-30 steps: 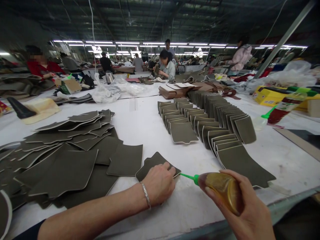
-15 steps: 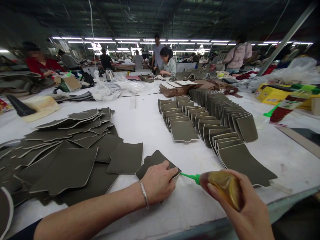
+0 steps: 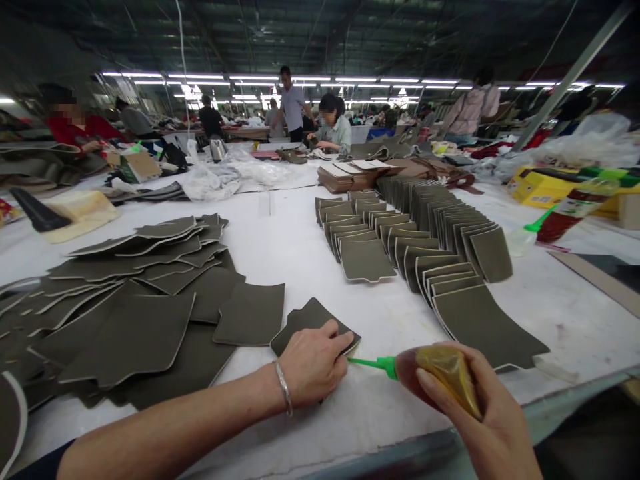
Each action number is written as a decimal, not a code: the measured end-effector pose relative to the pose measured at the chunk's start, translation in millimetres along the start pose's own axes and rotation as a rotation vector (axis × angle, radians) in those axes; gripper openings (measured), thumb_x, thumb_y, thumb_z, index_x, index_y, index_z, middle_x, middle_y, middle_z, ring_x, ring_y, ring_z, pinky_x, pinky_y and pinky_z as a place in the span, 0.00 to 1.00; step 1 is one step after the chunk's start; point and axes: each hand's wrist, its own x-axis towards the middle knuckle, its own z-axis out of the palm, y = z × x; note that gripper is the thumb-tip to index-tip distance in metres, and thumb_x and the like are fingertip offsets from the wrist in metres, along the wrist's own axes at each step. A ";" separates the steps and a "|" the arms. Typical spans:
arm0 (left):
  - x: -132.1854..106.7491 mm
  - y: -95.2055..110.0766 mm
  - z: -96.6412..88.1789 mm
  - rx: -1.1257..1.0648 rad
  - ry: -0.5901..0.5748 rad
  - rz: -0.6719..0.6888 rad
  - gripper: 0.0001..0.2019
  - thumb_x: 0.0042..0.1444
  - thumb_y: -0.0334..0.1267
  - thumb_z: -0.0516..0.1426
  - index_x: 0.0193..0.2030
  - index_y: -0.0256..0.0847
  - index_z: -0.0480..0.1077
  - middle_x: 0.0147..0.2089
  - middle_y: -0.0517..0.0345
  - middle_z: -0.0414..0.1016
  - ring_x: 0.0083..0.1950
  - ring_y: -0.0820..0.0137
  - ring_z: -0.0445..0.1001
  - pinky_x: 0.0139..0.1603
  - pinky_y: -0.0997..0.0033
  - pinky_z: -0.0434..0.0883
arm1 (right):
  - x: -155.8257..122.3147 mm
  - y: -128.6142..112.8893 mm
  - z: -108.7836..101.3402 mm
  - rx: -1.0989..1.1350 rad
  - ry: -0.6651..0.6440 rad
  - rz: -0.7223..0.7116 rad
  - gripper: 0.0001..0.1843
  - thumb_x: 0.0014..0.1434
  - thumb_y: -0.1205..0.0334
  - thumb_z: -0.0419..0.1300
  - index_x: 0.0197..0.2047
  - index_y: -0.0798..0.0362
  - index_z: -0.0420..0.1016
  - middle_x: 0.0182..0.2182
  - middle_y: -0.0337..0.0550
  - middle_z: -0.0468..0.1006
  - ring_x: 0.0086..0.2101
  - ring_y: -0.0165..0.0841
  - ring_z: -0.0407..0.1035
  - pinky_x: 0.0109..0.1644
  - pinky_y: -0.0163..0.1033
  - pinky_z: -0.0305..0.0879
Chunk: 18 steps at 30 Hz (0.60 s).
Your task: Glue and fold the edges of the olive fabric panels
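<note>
My left hand, with a silver bangle at the wrist, is closed on a dark olive leather piece, fingers curled over its near right edge. Wrapped round a squeeze bottle of amber liquid is my right hand. The bottle's long green nozzle points left, its tip close to my left fingers and just below the piece's edge. Another leather piece lies flat to the left, beside a loose heap of similar pieces with pale edges.
Overlapping rows of leather pieces fan out on the right of the white table. A red-brown bottle leans by a yellow box. A black-handled tool lies at left. Several people work farther back.
The nozzle tip has slid left and slightly down along the piece's edge as my right hand shifted left. My left hand stays on the piece. A standing person in the background has moved left.
</note>
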 end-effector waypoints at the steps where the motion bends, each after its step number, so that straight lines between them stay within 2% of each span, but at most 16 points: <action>1: -0.1 0.2 -0.7 -0.006 -0.003 -0.001 0.19 0.60 0.37 0.48 0.58 0.51 0.66 0.44 0.59 0.70 0.36 0.64 0.76 0.37 0.64 0.74 | 1.8 3.5 -0.6 -0.006 0.009 -0.004 0.28 0.51 0.37 0.65 0.47 0.46 0.69 0.38 0.38 0.76 0.39 0.43 0.71 0.40 0.41 0.65; 5: -0.9 0.5 -3.0 -0.027 -0.027 -0.005 0.21 0.60 0.36 0.48 0.59 0.51 0.65 0.45 0.58 0.70 0.37 0.64 0.76 0.39 0.63 0.74 | -0.5 2.4 0.3 -0.017 0.030 0.002 0.29 0.49 0.37 0.65 0.48 0.46 0.69 0.38 0.38 0.76 0.39 0.43 0.71 0.40 0.41 0.65; 9: -2.1 -0.3 -3.5 -0.030 -0.029 -0.011 0.22 0.60 0.37 0.48 0.60 0.50 0.65 0.46 0.57 0.70 0.38 0.63 0.76 0.41 0.62 0.74 | -15.6 -11.8 6.2 0.101 -0.079 0.047 0.23 0.55 0.40 0.62 0.47 0.46 0.68 0.38 0.35 0.75 0.39 0.38 0.70 0.43 0.37 0.62; 14: -2.6 0.8 -4.6 -0.031 -0.030 -0.016 0.22 0.61 0.37 0.47 0.62 0.49 0.64 0.47 0.56 0.70 0.39 0.63 0.76 0.41 0.61 0.75 | -23.8 -15.8 9.9 0.133 -0.045 0.086 0.24 0.54 0.40 0.63 0.46 0.47 0.68 0.38 0.35 0.74 0.41 0.38 0.69 0.44 0.36 0.61; 18: -2.8 2.3 -4.3 -0.019 -0.031 -0.025 0.23 0.60 0.36 0.48 0.62 0.49 0.64 0.47 0.56 0.70 0.38 0.62 0.76 0.40 0.60 0.75 | -29.0 -15.2 10.6 0.204 -0.150 0.124 0.24 0.53 0.41 0.64 0.46 0.46 0.67 0.37 0.34 0.74 0.38 0.36 0.69 0.43 0.35 0.61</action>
